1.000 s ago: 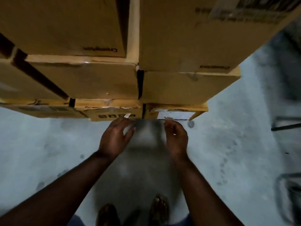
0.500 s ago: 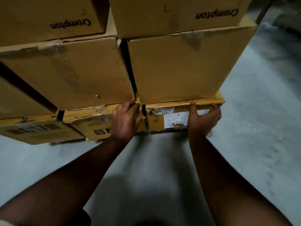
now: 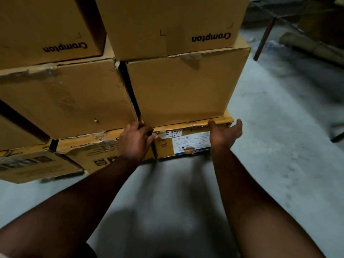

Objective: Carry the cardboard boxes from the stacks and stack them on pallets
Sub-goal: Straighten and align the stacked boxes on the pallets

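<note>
Since the frame before, both hands have moved only a little: the right hand (image 3: 224, 134) has slid further toward the right corner of the bottom box (image 3: 186, 144), and the left hand (image 3: 135, 141) has stayed at the dark gap on its left side. The left grip is curled, with the fingers hooked over the upper left corner of this box. The right grip is wide, palm turned inward, thumb touching the top edge of the box, fingers spread past its right end; it holds nothing. The bottom box stands on the grey floor (image 3: 279, 164) and carries a white label (image 3: 191, 141). A bigger cardboard box (image 3: 182, 90) rests on top of it, and another one with the print "Crompton" (image 3: 171, 25) rests higher.
</note>
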Demonstrator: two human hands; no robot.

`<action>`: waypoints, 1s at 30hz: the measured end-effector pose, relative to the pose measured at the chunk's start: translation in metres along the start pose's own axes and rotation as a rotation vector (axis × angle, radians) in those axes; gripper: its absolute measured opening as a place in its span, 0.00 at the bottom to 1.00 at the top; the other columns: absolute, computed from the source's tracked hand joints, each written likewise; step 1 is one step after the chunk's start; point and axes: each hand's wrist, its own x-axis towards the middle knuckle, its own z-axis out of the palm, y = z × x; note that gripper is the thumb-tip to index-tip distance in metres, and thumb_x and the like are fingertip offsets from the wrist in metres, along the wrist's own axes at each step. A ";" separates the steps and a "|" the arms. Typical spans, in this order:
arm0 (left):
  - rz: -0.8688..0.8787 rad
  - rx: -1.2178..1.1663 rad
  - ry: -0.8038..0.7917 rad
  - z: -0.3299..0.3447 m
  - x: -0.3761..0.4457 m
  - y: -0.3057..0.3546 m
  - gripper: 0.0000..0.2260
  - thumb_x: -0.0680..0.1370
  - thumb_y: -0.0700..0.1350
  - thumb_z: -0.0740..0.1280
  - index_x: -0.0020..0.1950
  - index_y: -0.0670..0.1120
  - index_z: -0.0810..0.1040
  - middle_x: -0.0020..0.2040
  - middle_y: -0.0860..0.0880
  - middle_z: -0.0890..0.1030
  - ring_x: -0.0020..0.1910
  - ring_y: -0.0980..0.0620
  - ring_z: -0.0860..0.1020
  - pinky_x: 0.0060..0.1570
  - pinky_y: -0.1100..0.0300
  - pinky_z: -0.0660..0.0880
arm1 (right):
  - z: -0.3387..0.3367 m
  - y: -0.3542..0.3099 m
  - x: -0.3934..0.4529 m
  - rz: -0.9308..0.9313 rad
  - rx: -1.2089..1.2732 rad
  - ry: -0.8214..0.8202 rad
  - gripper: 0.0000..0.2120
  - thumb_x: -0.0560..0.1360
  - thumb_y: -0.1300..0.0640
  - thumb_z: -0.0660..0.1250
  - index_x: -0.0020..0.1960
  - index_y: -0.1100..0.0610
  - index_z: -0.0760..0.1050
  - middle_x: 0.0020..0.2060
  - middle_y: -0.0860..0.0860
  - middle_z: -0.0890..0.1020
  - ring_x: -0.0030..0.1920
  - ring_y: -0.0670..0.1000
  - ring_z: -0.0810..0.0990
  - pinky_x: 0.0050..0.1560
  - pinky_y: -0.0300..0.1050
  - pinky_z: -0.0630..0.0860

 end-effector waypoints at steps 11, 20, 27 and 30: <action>-0.063 0.017 0.061 0.016 -0.004 0.002 0.11 0.77 0.53 0.73 0.55 0.49 0.80 0.57 0.46 0.76 0.53 0.43 0.74 0.50 0.47 0.75 | 0.020 0.025 0.012 -0.014 0.078 -0.097 0.55 0.55 0.36 0.82 0.76 0.41 0.59 0.71 0.47 0.74 0.68 0.55 0.77 0.68 0.61 0.76; -0.057 -0.030 0.125 0.022 -0.004 -0.002 0.08 0.79 0.50 0.68 0.50 0.47 0.81 0.52 0.47 0.77 0.50 0.43 0.74 0.48 0.47 0.74 | 0.019 0.021 -0.002 -0.083 0.022 -0.109 0.47 0.69 0.43 0.81 0.78 0.47 0.58 0.72 0.50 0.74 0.68 0.57 0.77 0.71 0.55 0.74; 0.055 -0.050 0.097 0.020 -0.009 -0.015 0.10 0.79 0.49 0.71 0.59 0.48 0.81 0.57 0.47 0.78 0.55 0.45 0.76 0.51 0.48 0.75 | 0.021 0.013 -0.048 -0.151 -0.252 -0.107 0.48 0.74 0.40 0.75 0.83 0.56 0.53 0.82 0.54 0.57 0.78 0.58 0.64 0.76 0.56 0.65; 0.161 -0.016 0.119 0.012 -0.018 -0.038 0.15 0.81 0.48 0.68 0.66 0.47 0.80 0.60 0.46 0.79 0.56 0.45 0.76 0.53 0.48 0.74 | 0.027 0.013 -0.093 -0.544 -0.533 -0.062 0.22 0.77 0.46 0.74 0.64 0.57 0.75 0.65 0.58 0.76 0.63 0.58 0.75 0.60 0.50 0.73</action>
